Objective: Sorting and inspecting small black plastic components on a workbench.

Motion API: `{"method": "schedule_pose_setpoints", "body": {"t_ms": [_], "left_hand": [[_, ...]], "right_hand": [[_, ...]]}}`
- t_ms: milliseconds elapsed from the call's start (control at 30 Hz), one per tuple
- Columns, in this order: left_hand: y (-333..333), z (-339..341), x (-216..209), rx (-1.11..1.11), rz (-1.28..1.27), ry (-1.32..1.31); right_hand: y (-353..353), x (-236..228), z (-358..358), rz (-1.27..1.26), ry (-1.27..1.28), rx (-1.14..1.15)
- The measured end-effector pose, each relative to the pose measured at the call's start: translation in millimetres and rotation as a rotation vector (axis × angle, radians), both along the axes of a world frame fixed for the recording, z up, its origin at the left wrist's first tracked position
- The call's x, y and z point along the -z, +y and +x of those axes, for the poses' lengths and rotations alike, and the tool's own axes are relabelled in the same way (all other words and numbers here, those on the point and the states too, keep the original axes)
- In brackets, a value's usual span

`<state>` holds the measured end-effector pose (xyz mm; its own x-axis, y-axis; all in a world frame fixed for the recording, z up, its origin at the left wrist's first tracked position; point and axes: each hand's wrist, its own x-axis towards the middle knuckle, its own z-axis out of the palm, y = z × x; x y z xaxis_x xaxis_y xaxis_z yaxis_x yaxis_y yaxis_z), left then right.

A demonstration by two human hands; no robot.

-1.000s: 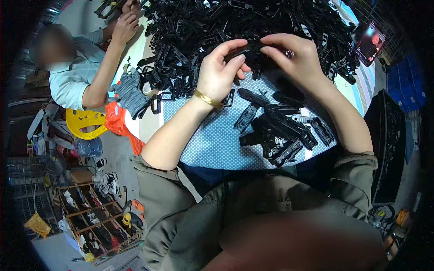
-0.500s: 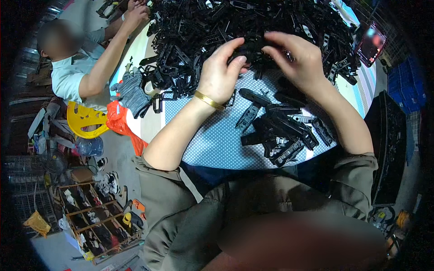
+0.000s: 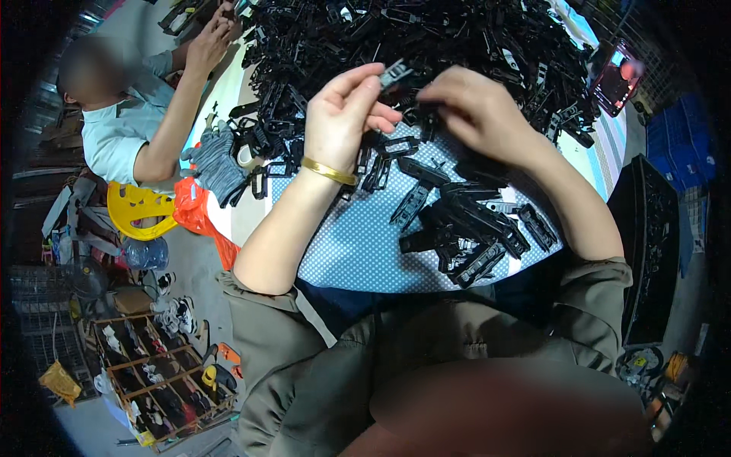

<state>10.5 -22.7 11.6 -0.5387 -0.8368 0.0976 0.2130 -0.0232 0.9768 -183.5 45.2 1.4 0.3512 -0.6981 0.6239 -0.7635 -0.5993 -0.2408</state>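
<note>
Left hand (image 3: pixel 335 120) pinched a small part (image 3: pixel 395 74).
Right hand (image 3: pixel 481 112), at its 3 o'clock, was blurred; grip could not be told. Black pile (image 3: pixel 449 29) lay at 12 o'clock.

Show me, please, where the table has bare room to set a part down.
The widest bare patch is the blue dotted cloth between the left forearm and the small pile of black parts, reaching the near edge. A narrow striped strip is bare between the right forearm and the phone. The large black heap crowds the far side.
</note>
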Motion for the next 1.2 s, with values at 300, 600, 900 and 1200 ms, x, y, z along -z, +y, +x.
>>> {"method": "schedule_pose_setpoints", "body": {"t_ms": [300,600,900,1200], "left_hand": [[-3,-3,4,0.061,0.107,-0.008],[18,-9,5,0.312,0.053,-0.218],[13,-8,7,0.163,0.028,-0.145],[7,-7,11,0.22,0.414,0.159]], "right_hand": [[3,3,2,0.023,0.266,0.031],[3,0,6,-0.232,-0.041,0.089],[12,-5,19,0.32,-0.594,-0.03],[5,-5,5,-0.214,-0.016,-0.047]]}}
